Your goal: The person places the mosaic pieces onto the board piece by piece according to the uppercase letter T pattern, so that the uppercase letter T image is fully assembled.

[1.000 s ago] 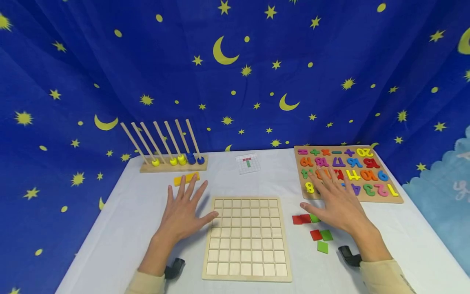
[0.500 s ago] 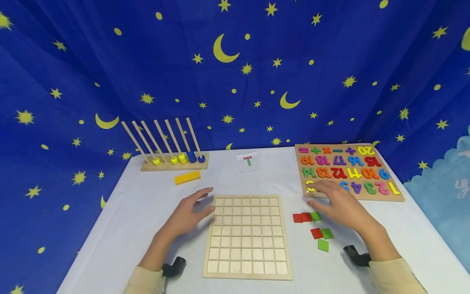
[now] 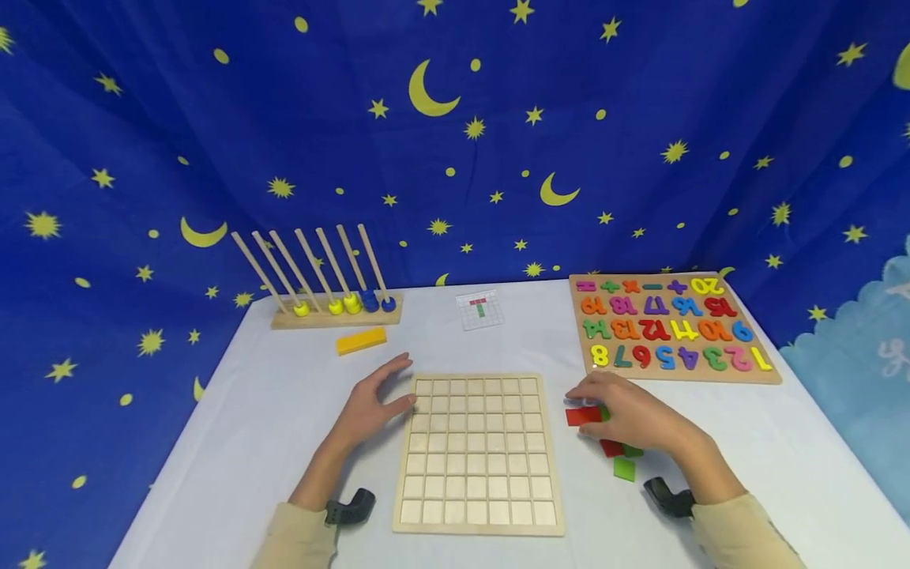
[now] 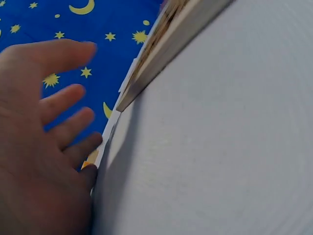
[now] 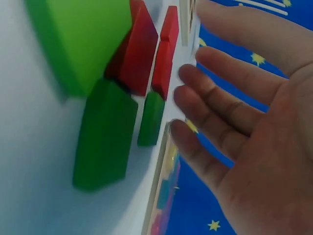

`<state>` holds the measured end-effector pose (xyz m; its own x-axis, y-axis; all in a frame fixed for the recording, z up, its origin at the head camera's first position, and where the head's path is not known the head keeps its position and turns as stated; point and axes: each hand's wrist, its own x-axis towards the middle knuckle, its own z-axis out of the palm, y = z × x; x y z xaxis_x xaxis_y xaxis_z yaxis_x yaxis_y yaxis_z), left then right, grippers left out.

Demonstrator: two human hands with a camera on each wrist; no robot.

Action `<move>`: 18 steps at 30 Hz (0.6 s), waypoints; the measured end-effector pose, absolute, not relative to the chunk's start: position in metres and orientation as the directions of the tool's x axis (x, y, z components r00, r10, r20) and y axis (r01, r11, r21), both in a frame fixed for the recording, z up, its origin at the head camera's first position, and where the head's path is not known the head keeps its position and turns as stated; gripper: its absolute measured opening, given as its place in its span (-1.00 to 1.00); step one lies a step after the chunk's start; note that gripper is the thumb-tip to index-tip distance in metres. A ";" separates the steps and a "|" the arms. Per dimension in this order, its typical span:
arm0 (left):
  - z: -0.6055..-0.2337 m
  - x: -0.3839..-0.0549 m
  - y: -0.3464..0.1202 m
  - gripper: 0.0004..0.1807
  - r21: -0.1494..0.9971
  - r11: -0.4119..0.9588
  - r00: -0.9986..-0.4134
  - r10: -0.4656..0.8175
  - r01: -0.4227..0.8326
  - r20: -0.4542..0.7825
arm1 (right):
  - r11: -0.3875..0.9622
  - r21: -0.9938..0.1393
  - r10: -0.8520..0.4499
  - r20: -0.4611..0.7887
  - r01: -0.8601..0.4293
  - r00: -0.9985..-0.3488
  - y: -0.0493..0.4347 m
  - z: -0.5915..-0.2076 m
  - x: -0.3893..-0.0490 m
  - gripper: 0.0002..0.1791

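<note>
My right hand (image 3: pixel 626 411) hovers low over the red and green square tiles, its fingers loosely bent and nothing held. A red tile (image 3: pixel 576 417) shows between its thumb and fingertips, and a light green tile (image 3: pixel 624 469) lies in front of it. Seen from the right wrist, a dark green tile (image 5: pixel 105 137) and a red tile (image 5: pixel 142 51) lie flat beside the palm. My left hand (image 3: pixel 367 408) is at the left edge of the wooden grid board (image 3: pixel 478 528), fingers relaxed and holding nothing. The board's square cells hold no tiles.
Behind the board lies a pattern card (image 3: pixel 479 322) with a red and green T. A peg stand (image 3: pixel 320 318) with yellow and blue beads and a yellow block (image 3: pixel 361 341) are at back left. A number puzzle board (image 3: pixel 682 378) sits at back right.
My right hand has come back from over the number puzzle and down to the tiles. The left hand has drawn back from near the yellow block, its spread fingers now relaxed.
</note>
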<state>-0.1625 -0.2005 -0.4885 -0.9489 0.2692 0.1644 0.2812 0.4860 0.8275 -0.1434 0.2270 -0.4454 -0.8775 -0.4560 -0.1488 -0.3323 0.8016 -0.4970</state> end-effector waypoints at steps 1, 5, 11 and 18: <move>-0.490 -0.163 -0.200 -0.34 0.801 0.520 -0.944 0.285 0.297 0.164 | 0.803 -0.495 -0.458 -0.157 -0.332 -0.875 0.225 -0.447 -0.144 -0.53; -0.493 -0.161 -0.199 -0.31 0.725 0.615 -0.939 0.320 0.309 0.129 | 0.813 -0.477 -0.459 -0.171 -0.335 -0.872 0.223 -0.451 -0.145 -0.57; -0.496 -0.159 -0.198 -0.33 0.633 0.691 -0.926 0.356 0.349 0.123 | 0.828 -0.449 -0.447 -0.167 -0.335 -0.879 0.220 -0.452 -0.146 -0.70; -0.497 -0.158 -0.198 -0.34 0.611 0.693 -0.917 0.367 0.381 0.155 | 0.839 -0.459 -0.416 -0.195 -0.292 -0.888 0.218 -0.451 -0.147 -0.70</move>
<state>-0.1582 -0.1981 -0.4967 -0.9170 0.3674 0.1554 0.3814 0.6933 0.6114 -0.1474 0.2179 -0.4511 -0.8884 -0.4155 -0.1951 -0.2919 0.8394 -0.4585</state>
